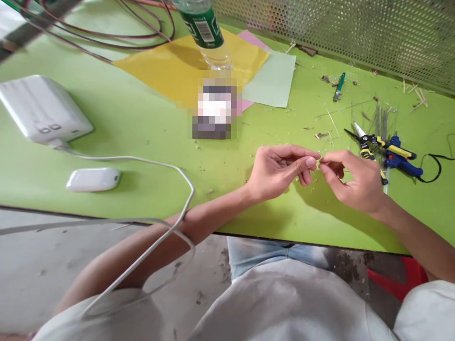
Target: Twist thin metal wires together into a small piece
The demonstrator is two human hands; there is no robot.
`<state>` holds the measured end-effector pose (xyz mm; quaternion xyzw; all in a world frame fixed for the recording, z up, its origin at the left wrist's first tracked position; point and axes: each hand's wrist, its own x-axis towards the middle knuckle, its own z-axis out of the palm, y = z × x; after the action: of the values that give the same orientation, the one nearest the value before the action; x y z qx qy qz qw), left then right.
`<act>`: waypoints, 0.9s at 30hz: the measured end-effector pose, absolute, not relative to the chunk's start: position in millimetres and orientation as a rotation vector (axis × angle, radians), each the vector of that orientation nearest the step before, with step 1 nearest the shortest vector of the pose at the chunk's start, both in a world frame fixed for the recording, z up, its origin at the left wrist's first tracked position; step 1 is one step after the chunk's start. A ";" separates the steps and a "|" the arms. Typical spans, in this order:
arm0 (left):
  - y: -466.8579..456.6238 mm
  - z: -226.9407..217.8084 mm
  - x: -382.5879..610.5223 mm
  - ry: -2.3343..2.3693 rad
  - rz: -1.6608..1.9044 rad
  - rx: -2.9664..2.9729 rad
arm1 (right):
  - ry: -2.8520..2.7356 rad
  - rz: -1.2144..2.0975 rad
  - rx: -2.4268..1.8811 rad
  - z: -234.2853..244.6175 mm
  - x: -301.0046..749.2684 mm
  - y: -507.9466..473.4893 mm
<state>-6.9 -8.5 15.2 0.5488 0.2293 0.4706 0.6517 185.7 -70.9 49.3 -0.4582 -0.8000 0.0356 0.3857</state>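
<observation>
Over the green table (159, 137), my left hand (279, 170) is closed in a pinch, thumb against forefinger. My right hand (355, 180) pinches too, its fingertips almost meeting those of the left. Something tiny and thin shows between the fingertips, too small to name. Just beyond my right hand lie yellow-and-black pliers (366, 139) with their jaws apart. A blue glue gun (401, 161) rests against them, near a bundle of thin metal wires (382, 118).
A green-handled cutter (339, 87) lies among scraps by the perforated panel (337, 33). A bottle (204, 28) stands on coloured paper (152, 64). Left are a white power bank (42, 109) and a white case (93, 180). A white cable (142, 158) crosses my left forearm.
</observation>
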 end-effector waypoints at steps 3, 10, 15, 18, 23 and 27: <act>-10.5 14.7 -6.7 0.514 1.111 1.283 | -2.040 0.013 -1.128 49.0 185.4 -69.7; -16.4 12.9 -7.9 0.542 1.306 1.601 | -2.060 -0.196 -1.093 46.6 186.4 -67.7; -19.9 12.3 -5.0 0.533 1.573 1.833 | -2.102 -0.641 -1.060 48.0 185.5 -70.8; -22.4 12.5 -3.7 0.558 1.608 1.878 | -2.194 -0.882 -0.998 52.7 183.2 -75.1; -24.5 14.0 -4.9 0.638 1.592 1.932 | -2.257 -0.906 -0.996 59.0 178.0 -82.9; -22.1 12.7 -6.2 0.695 1.604 2.036 | -2.285 -0.723 -1.077 58.9 173.5 -88.3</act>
<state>-6.2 -22.1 12.7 0.7388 0.2521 0.5822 0.2272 173.5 -88.3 58.9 -0.3963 -0.8412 -0.2662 0.2541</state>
